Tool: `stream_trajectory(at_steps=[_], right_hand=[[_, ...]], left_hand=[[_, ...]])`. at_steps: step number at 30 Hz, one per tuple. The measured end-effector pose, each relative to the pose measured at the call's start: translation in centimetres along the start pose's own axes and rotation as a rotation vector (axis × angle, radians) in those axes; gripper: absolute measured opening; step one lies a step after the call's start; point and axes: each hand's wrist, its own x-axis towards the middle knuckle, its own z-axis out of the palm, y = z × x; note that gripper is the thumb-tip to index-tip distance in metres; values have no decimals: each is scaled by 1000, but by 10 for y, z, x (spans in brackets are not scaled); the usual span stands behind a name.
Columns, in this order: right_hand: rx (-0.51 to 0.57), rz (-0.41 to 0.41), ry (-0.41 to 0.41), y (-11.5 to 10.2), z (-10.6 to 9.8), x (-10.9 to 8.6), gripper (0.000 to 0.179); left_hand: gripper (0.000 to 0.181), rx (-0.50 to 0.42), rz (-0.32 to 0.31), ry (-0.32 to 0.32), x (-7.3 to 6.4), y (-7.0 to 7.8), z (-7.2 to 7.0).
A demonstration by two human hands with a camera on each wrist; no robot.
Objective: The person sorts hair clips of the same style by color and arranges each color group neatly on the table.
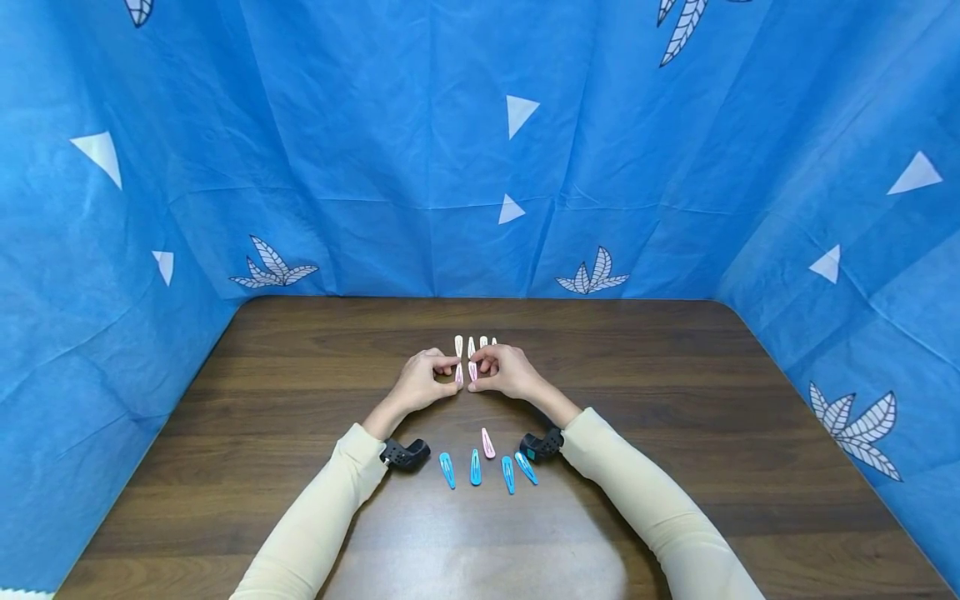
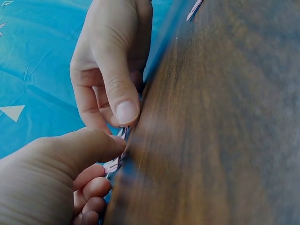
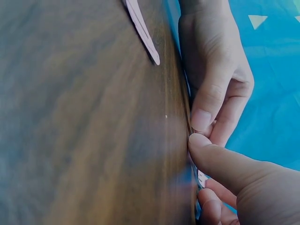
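Two pink snap hair clips lie side by side near the middle of the table. My left hand pinches the left pink clip lengthwise, thumb at its near end and forefinger at its far end. The right pink clip is held the same way by my right hand. Just beyond them stands a row of several cream clips, partly covered by the right hand. Both wrist views show the fingertips low against the tabletop, hiding much of the clips.
Nearer the person, a loose pink clip lies between the forearms. Several blue clips are spread around it, close to the black wrist bands. A blue patterned cloth encloses the back and sides of the wooden table.
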Motion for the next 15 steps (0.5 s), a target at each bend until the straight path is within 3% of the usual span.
stream_trajectory(at_steps=[5,15], right_hand=[[-6,-8,-1,-1,0,-1,42],[-30,-17,4,-3,0,-2,43]], left_hand=[[42,6,-26,-22,0,1,-1],[42,19,-14,-14,0,0,0]])
